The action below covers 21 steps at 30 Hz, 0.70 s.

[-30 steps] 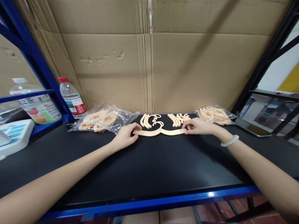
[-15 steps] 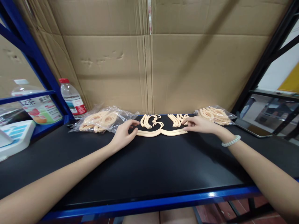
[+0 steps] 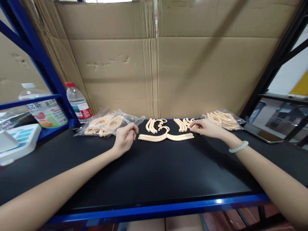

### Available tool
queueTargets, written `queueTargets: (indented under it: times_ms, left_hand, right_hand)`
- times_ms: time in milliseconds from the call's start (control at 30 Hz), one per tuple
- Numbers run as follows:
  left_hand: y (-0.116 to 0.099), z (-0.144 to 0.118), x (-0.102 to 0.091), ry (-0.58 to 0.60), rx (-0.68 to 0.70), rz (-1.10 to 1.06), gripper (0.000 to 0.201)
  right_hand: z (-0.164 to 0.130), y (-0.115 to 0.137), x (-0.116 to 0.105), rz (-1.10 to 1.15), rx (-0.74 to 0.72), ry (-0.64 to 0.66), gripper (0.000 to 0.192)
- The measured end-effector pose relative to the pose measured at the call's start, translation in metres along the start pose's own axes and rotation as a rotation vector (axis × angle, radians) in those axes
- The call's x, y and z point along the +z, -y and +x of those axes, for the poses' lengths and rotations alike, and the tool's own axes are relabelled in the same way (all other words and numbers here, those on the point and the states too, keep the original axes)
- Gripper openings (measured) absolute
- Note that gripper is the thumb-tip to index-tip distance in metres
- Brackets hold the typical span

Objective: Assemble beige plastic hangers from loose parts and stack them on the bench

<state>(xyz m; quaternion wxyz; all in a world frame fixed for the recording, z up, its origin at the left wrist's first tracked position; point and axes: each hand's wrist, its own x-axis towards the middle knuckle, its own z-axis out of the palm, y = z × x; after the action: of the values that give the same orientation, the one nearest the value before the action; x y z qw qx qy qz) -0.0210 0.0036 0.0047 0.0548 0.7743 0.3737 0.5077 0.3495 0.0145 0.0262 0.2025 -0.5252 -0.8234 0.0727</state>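
Pale beige clothes-hanger parts lie on the black table. Nearest me is a clothes hanger (image 3: 154,138) lying flat, two arms meeting at a curved hook. My left hand (image 3: 125,138) is just left of its left end, apart from it, fingers curled closed; whatever they hold, if anything, is hidden. My right hand (image 3: 203,127) is above the hanger's right end, fingertips together at a cluster of small hook pieces (image 3: 186,122); what is between them is too small to tell. Behind lie a left group of hanger arms (image 3: 151,125), loose hooks (image 3: 160,122) and a right group of arms (image 3: 180,125).
A clear plastic bag of beige parts (image 3: 104,124) lies at left, another bag (image 3: 223,119) at right by a phone (image 3: 263,133). A red-capped bottle (image 3: 78,102), a larger bottle (image 3: 45,110) and a white-and-blue plastic item (image 3: 21,141) stand left. Cardboard (image 3: 204,70) walls the back.
My left hand has drawn back leftward from the hanger's left end and its fingers have curled closed. My right hand has shifted slightly off the right end, toward the small hook pieces.
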Motion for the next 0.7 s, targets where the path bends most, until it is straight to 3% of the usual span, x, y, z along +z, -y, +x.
queueTargets:
  times_ms: [333, 700]
  left_hand:
    - [0.002, 0.003, -0.003, 0.134, -0.051, -0.069, 0.017]
    - [-0.007, 0.012, -0.007, 0.112, -0.163, -0.074, 0.015]
  right_hand:
    - [0.001, 0.004, 0.004, -0.036, -0.031, -0.009, 0.027]
    - [0.003, 0.012, 0.009, 0.009, -0.065, -0.081, 0.024]
